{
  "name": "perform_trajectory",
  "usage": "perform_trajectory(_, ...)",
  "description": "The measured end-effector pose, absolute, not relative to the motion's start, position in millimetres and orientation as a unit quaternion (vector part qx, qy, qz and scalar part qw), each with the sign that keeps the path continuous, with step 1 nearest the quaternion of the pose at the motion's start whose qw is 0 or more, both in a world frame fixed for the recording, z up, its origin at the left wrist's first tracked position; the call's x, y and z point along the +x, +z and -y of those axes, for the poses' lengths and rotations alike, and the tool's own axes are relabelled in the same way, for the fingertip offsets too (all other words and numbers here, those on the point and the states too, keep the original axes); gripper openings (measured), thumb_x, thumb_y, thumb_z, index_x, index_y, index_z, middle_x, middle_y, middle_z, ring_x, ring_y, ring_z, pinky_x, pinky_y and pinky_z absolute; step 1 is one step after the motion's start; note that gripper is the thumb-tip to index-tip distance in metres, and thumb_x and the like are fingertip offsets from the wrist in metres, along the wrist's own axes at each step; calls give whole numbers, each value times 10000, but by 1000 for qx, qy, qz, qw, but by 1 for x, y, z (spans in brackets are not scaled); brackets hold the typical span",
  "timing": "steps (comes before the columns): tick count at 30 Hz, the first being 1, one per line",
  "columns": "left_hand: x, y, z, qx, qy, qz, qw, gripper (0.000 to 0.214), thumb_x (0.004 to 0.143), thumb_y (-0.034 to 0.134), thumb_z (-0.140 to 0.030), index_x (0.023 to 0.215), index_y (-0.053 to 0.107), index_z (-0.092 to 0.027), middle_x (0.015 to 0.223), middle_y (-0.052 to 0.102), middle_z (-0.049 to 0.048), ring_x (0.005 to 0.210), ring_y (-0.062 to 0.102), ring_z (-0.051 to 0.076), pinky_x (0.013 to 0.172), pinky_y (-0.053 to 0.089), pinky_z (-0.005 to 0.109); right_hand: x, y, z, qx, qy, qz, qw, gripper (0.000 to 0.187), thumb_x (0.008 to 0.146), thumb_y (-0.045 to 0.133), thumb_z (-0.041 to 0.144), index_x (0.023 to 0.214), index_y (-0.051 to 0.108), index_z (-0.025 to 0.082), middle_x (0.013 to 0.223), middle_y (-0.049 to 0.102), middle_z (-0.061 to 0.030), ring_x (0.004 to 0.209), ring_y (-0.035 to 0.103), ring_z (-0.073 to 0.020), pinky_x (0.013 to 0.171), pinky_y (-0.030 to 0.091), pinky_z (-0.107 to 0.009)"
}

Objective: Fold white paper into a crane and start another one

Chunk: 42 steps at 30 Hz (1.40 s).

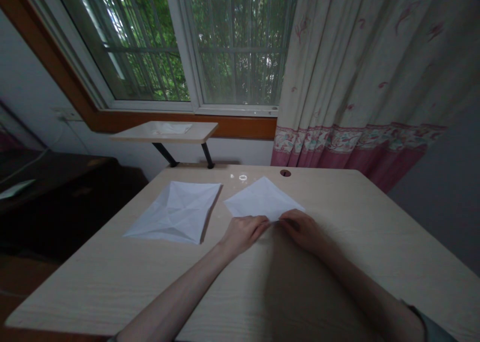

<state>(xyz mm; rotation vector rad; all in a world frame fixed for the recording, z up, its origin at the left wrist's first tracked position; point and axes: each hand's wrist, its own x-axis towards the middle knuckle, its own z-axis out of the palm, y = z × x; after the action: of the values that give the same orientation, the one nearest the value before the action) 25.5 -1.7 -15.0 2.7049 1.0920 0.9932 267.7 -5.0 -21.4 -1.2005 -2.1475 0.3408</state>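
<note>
A folded sheet of white paper [264,198] lies on the desk in front of me, one corner pointing away toward the window. My left hand [249,230] pinches its near edge, thumb and fingers pressed together. Close by on the right, my right hand [300,226] is closed on the same near edge, its fingertips almost meeting those of the left. Both hands partly cover the near side of the sheet. Left of them rests a second sheet of white paper [180,209], creased across its middle, its right edge slightly raised; neither hand touches it.
The pale wooden desk [210,292] carries a small raised shelf [202,131] at its back left, with a thin white piece [172,128] on top. A round cable hole [285,173] sits near the back edge. Behind are a window and a curtain [337,82]; a dark cabinet [75,182] stands at left.
</note>
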Motion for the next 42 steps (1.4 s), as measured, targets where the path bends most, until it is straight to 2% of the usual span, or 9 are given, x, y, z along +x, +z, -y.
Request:
perform_trajectory(7,23,-20,-4,827,368,-424,3,320,1038,379,-390,1072,639,-206,853,768,17,664,727,131,598,517,188,268,-26,2,-473,128,810,323,155,925,534,285,876,669,227,881,703,-48,836,643,-207,780,505,-349)
perform_trajectory(12,22,-21,-6,801,374,-468,-1,265,1029,410,-359,1156,594,-219,843,759,5,682,726,143,591,520,200,270,-32,-2,-490,120,801,322,184,926,509,271,810,639,211,833,677,-52,788,628,-207,720,484,-338)
perform_trajectory(14,22,-20,-5,798,380,-468,1,253,1017,434,-330,1211,554,-221,934,754,18,770,728,156,662,547,227,270,-34,-3,-484,124,807,315,233,949,471,279,784,619,208,813,663,-48,769,617,-199,701,479,-327)
perform_trajectory(18,24,-13,-3,808,415,-417,-40,321,988,449,-238,1307,474,-206,1205,669,98,1105,642,216,931,523,354,268,-35,-4,-480,138,810,307,284,980,425,293,766,593,211,800,656,-41,754,609,-189,696,487,-321)
perform_trajectory(22,24,-8,-2,834,416,-346,-112,361,942,441,-112,1288,497,-198,1315,597,131,1245,534,251,1008,458,435,265,-37,-4,-480,183,796,321,212,979,436,285,919,630,226,913,707,-50,838,657,-203,786,518,-354)
perform_trajectory(25,24,-8,-1,861,376,-315,-134,269,937,458,-115,1145,594,-218,1322,600,104,1263,507,254,1029,422,460,265,-40,-5,-489,195,781,336,214,965,448,258,1090,620,237,1045,717,-68,923,678,-218,841,530,-381)
perform_trajectory(29,24,-8,-1,885,323,-307,-133,196,951,485,-139,1032,642,-224,1300,626,66,1243,509,240,1072,357,482,266,-43,-6,-482,174,789,339,246,945,451,210,1128,614,223,1086,702,-85,961,671,-223,872,532,-400)
perform_trajectory(35,25,-10,-3,893,297,-316,-120,151,956,530,-174,1013,656,-234,1259,646,42,1164,534,218,1076,312,470,266,-38,-4,-455,130,816,332,249,920,501,155,1134,617,208,1111,675,-94,1043,624,-228,941,503,-427)
perform_trajectory(42,26,-17,-4,909,256,-312,-101,200,935,546,-149,1064,664,-246,1260,630,55,1116,536,223,1008,360,439,265,-34,-6,-441,95,839,302,246,892,539,128,1085,661,221,1081,676,-73,1034,606,-224,934,504,-422)
